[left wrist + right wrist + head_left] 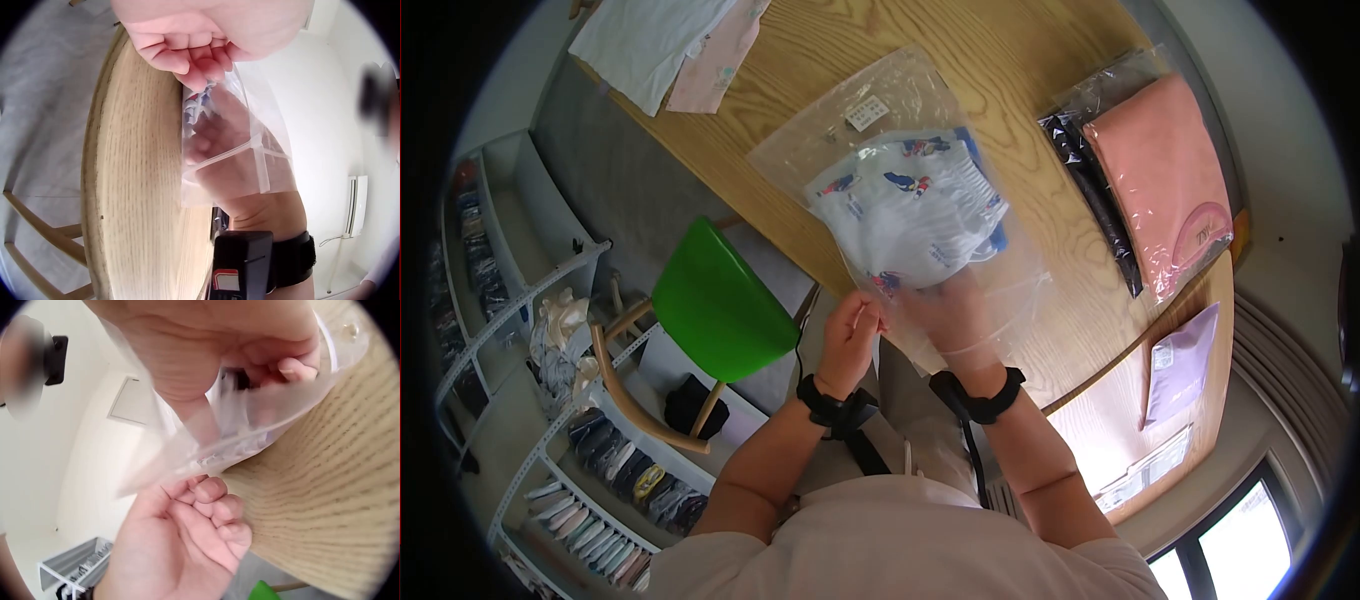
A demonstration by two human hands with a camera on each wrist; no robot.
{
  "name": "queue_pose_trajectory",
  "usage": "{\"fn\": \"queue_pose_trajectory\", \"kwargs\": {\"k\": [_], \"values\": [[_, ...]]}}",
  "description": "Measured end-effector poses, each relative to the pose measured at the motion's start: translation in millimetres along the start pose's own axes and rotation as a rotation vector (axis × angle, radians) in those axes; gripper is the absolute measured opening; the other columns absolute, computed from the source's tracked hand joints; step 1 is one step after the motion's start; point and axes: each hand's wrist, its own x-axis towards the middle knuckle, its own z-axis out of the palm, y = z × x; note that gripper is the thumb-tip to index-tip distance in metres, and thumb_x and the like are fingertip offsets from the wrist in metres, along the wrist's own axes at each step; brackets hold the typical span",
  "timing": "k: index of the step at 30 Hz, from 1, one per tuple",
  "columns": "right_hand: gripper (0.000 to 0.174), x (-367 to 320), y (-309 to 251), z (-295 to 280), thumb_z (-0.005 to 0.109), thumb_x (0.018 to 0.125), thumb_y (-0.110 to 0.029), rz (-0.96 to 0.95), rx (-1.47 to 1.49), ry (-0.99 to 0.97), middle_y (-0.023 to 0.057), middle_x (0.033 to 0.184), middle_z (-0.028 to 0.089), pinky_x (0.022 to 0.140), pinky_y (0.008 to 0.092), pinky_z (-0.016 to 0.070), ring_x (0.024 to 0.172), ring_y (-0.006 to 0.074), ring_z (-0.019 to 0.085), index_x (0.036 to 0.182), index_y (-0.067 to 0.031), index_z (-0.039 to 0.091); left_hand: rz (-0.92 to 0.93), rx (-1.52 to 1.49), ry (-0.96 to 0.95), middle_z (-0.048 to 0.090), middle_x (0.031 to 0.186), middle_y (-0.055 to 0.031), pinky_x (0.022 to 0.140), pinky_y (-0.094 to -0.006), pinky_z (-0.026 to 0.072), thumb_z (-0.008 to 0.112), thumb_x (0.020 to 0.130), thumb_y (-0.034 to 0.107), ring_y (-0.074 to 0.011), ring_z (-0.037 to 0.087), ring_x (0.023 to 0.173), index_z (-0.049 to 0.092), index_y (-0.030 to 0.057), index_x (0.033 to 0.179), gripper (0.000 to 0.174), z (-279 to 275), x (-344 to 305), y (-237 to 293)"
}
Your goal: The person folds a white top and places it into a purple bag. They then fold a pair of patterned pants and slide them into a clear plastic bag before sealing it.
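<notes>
A clear zip bag (785,157) lies on the wooden table with folded white clothing (900,215) in it, printed in blue and red. My right hand (960,315) reaches inside the bag's open end, seen through the plastic, its fingers at the clothing. In the left wrist view the zip strip crosses over that hand (234,150). My left hand (852,335) pinches the bag's edge by the table's rim, with curled fingers; the right wrist view shows this hand (187,544) below the plastic. What the right fingertips touch is partly hidden.
Packed peach clothing (1155,170) and a black packet (1090,190) lie on the right, a lilac packet (1180,365) nearer the window. White cloth (645,45) lies at the far left corner. A green chair (720,300) stands left of the table, beside shelves of clothes (635,475).
</notes>
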Motion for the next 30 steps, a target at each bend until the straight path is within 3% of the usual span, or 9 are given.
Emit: {"fn": "queue_pose_trajectory", "kwargs": {"k": [3, 7, 12, 13, 15, 19, 21, 28, 30], "values": [[0.043, -11.6, 12.3, 0.8, 0.068, 0.076, -0.012, 0.443, 0.255, -0.156, 0.0139, 0.092, 0.064, 0.070, 0.0359, 0.0489, 0.082, 0.0273, 0.062, 0.112, 0.0050, 0.051, 0.014, -0.009, 0.004, 0.054, 0.076, -0.0023, 0.068, -0.0238, 0.0420, 0.044, 0.096, 0.014, -0.0094, 0.051, 0.071, 0.050, 0.0028, 0.087, 0.015, 0.3, 0.8, 1.0], [0.035, 0.0, -22.4, -19.4, 0.061, 0.084, -0.014, 0.104, -0.068, -0.140, 0.0157, 0.094, 0.064, 0.071, 0.0374, 0.0496, 0.085, 0.0294, 0.064, 0.112, 0.0041, 0.052, -0.002, -0.019, 0.017, 0.054, 0.076, -0.0025, 0.067, -0.0240, 0.0413, 0.045, 0.095, 0.014, -0.0096, 0.050, 0.070, 0.051, 0.0026, 0.087, 0.015, 0.9, -1.5, 2.9], [0.033, 0.5, 2.7, -28.9, 0.053, 0.091, -0.021, 0.923, 0.895, -0.420, 0.0163, 0.097, 0.064, 0.068, 0.0326, 0.0515, 0.081, 0.0257, 0.065, 0.110, 0.0061, 0.052, -0.071, -0.023, 0.097, 0.054, 0.073, -0.0013, 0.065, -0.0238, 0.0418, 0.050, 0.094, 0.015, -0.0084, 0.050, 0.067, 0.053, 0.0028, 0.085, 0.016, -8.9, -3.5, 6.0], [0.033, 3.4, 2.7, -34.8, 0.053, 0.091, -0.021, 0.922, 0.895, -0.421, 0.0163, 0.097, 0.064, 0.068, 0.0326, 0.0515, 0.081, 0.0257, 0.065, 0.110, 0.0061, 0.052, -0.070, -0.022, 0.099, 0.054, 0.073, -0.0013, 0.065, -0.0238, 0.0418, 0.050, 0.094, 0.015, -0.0084, 0.050, 0.067, 0.053, 0.0028, 0.085, 0.016, -8.2, -3.3, 6.1], [0.033, 9.1, -1.8, -48.3, 0.052, 0.092, -0.020, 0.686, 0.145, -0.393, 0.0196, 0.100, 0.063, 0.069, 0.0316, 0.0519, 0.081, 0.0255, 0.065, 0.111, 0.0075, 0.051, -0.127, -0.028, 0.130, 0.054, 0.070, -0.0008, 0.062, -0.0221, 0.0423, 0.051, 0.095, 0.019, -0.0082, 0.051, 0.064, 0.051, 0.0047, 0.081, 0.020, -4.7, -3.6, 5.2], [0.027, 16.2, -12.6, -31.1, 0.055, 0.091, -0.015, 0.685, 0.328, -0.040, 0.0155, 0.093, 0.065, 0.066, 0.0283, 0.0511, 0.073, 0.0189, 0.064, 0.106, 0.0072, 0.056, -0.112, 0.012, 0.112, 0.053, 0.069, 0.0000, 0.061, -0.0205, 0.0421, 0.052, 0.094, 0.019, -0.0071, 0.051, 0.062, 0.050, 0.0056, 0.080, 0.020, -8.1, -3.7, 4.3], [0.034, 23.2, -7.6, -5.4, 0.055, 0.092, -0.017, 0.146, 0.682, 0.532, 0.0129, 0.087, 0.064, 0.067, 0.0253, 0.0486, 0.074, 0.0176, 0.062, 0.116, 0.0062, 0.048, -0.079, -0.002, 0.114, 0.053, 0.070, -0.0004, 0.064, -0.0228, 0.0434, 0.052, 0.094, 0.016, -0.0078, 0.051, 0.065, 0.053, 0.0035, 0.084, 0.016, -11.9, -4.8, 0.6], [0.047, 2.9, -8.6, -14.7, 0.063, 0.086, -0.015, 0.459, 0.316, 0.303, 0.0117, 0.089, 0.064, 0.070, 0.0280, 0.0483, 0.076, 0.0189, 0.062, 0.122, 0.0062, 0.040, -0.062, -0.042, 0.129, 0.056, 0.071, -0.0016, 0.060, -0.0225, 0.0438, 0.052, 0.094, 0.016, -0.0081, 0.052, 0.063, 0.054, 0.0030, 0.084, 0.016, -11.6, -7.0, 0.2], [0.045, 8.7, -14.9, -9.0, 0.064, 0.085, -0.019, 0.622, 0.367, 0.172, 0.0093, 0.080, 0.061, 0.067, 0.0276, 0.0478, 0.073, 0.0175, 0.061, 0.115, 0.0068, 0.043, -0.268, 0.242, -0.100, 0.059, 0.072, -0.0018, 0.062, -0.0231, 0.0445, 0.053, 0.094, 0.022, -0.0080, 0.055, 0.067, 0.059, 0.0005, 0.087, 0.023, -13.0, -11.9, 3.6]]}}
